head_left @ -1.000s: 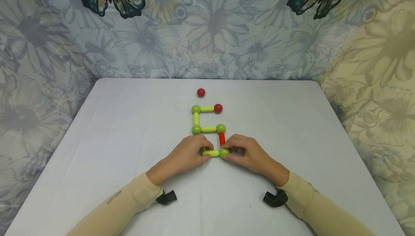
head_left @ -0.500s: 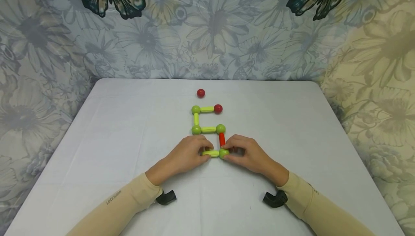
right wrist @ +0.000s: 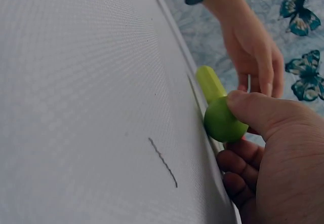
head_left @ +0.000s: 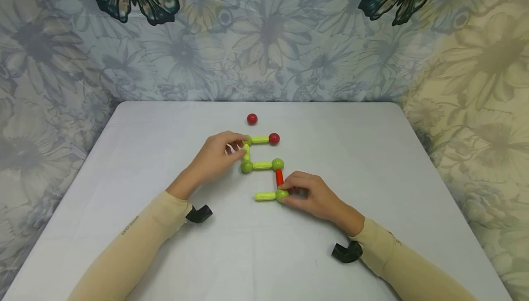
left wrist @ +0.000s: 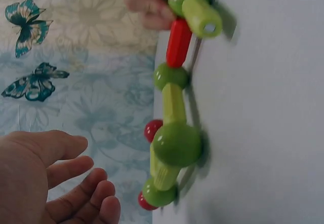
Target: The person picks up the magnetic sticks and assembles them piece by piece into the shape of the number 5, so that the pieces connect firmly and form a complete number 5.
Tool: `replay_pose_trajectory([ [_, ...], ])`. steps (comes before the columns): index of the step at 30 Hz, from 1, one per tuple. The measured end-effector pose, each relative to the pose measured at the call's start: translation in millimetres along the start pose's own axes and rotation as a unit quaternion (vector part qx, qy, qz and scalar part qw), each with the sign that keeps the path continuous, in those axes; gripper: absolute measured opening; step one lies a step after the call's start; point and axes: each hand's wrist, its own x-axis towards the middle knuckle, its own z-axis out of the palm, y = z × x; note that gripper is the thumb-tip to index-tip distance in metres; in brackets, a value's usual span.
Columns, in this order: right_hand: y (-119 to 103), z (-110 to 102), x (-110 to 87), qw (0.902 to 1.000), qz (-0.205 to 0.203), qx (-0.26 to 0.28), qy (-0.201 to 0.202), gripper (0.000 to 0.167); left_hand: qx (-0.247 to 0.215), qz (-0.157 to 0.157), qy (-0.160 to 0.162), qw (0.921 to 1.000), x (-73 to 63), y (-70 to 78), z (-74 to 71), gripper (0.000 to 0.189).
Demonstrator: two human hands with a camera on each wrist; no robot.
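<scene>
A chain of green balls and yellow-green rods, with one red rod [head_left: 279, 178], lies zigzag on the table. My right hand [head_left: 311, 194] pinches the nearest green ball [right wrist: 225, 120] between thumb and fingers. From that ball a yellow-green rod [head_left: 265, 196] points left with a free end. My left hand [head_left: 218, 155] hovers by the chain's left side, partly covering the far-left green ball [left wrist: 160, 191] in the head view. Nothing is in its loosely bent fingers, and the left wrist view shows them apart from the chain. A red ball [head_left: 274, 139] ends the far rod.
A loose red ball [head_left: 252, 118] lies beyond the chain near the back of the white table [head_left: 198, 122]. Flowered cloth [head_left: 268, 62] hangs behind the table. Each sleeve carries a black wrist mount [head_left: 347, 252].
My left hand has let go of the near yellow-green rod and moved away and left, to the chain's far-left corner. My right hand keeps its pinch on the near green ball.
</scene>
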Motion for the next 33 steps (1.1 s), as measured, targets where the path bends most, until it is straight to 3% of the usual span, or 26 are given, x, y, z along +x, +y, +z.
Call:
replay_pose_trajectory([
  [5, 1, 1, -1.5, 1.0, -0.004, -0.002, 0.006, 0.028, 0.02, -0.003, 0.034, 0.9992, 30.0, -12.7, -21.0, 0.026],
  [10, -1, 1, -1.7, 0.9999, -0.001, -0.004, 0.011, 0.029, 0.021, -0.001, 0.035, 0.9992, 57.7, -27.4, -28.2, 0.025],
  [19, -2, 1, 0.6, 1.0, 0.005, -0.005, -0.001, 0.026, 0.016, -0.028, 0.033, 0.9989, 84.6, -47.4, -36.5, 0.028],
  [26, -1, 1, -0.4, 0.9999, 0.009, -0.006, -0.001, 0.026, 0.003, -0.032, -0.015, 0.9994, 103.9, -55.7, -34.7, 0.035],
  [33, 1, 2, 0.4, 1.0, 0.007, -0.003, -0.002, 0.026, 0.024, -0.051, -0.066, 0.9963, 118.7, -62.5, -26.5, 0.043],
])
